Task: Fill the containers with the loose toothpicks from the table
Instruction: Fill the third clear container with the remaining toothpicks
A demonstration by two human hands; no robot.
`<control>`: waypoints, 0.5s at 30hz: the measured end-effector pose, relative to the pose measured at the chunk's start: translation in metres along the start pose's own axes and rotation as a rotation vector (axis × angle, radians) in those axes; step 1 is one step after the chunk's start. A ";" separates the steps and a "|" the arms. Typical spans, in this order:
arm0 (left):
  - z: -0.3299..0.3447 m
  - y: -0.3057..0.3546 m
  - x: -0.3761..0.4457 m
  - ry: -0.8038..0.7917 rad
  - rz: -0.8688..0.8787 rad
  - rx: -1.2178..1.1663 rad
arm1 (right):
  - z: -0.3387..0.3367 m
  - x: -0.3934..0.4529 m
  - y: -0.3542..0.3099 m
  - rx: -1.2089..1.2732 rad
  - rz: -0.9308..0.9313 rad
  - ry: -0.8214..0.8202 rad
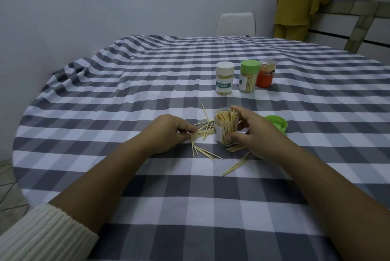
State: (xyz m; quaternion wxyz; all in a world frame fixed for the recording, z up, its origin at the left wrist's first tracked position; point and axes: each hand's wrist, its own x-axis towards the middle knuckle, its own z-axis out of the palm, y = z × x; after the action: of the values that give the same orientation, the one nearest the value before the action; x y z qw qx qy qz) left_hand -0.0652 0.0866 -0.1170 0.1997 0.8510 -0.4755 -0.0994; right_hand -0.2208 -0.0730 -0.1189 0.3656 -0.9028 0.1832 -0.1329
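Your right hand (pixel 251 132) held its grip clamped around the open container (pixel 226 129), which stood upright on the surface (pixel 147 83). Your left hand (pixel 168 132) pinched loose toothpicks (pixel 202 131) just beside it; 3 capped containers (pixel 244 77) stood beyond.

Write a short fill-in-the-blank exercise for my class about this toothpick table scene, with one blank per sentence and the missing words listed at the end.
1. The right hand holds the open container, while the left hand pinches loose ____.
2. The lid lying beside the open container is ____ in colour.
3. The number of closed containers standing farther back is ____.
4. The tablecloth has a ____ pattern.

Missing words: toothpicks; green; three; checked
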 end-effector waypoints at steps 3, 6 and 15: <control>-0.003 0.003 -0.003 -0.087 0.012 -0.017 | -0.004 0.000 0.001 0.001 0.014 0.000; -0.001 0.008 -0.004 -0.257 -0.010 0.029 | -0.006 -0.001 0.000 0.006 0.019 -0.002; 0.017 0.016 0.014 -0.020 0.040 0.178 | -0.007 -0.002 0.000 -0.001 0.027 -0.002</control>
State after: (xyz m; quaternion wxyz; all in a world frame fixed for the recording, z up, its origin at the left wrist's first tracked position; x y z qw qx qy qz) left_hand -0.0762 0.0633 -0.1246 0.1202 0.8548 -0.5011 -0.0613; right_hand -0.2252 -0.0763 -0.1144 0.3671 -0.9006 0.1952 -0.1269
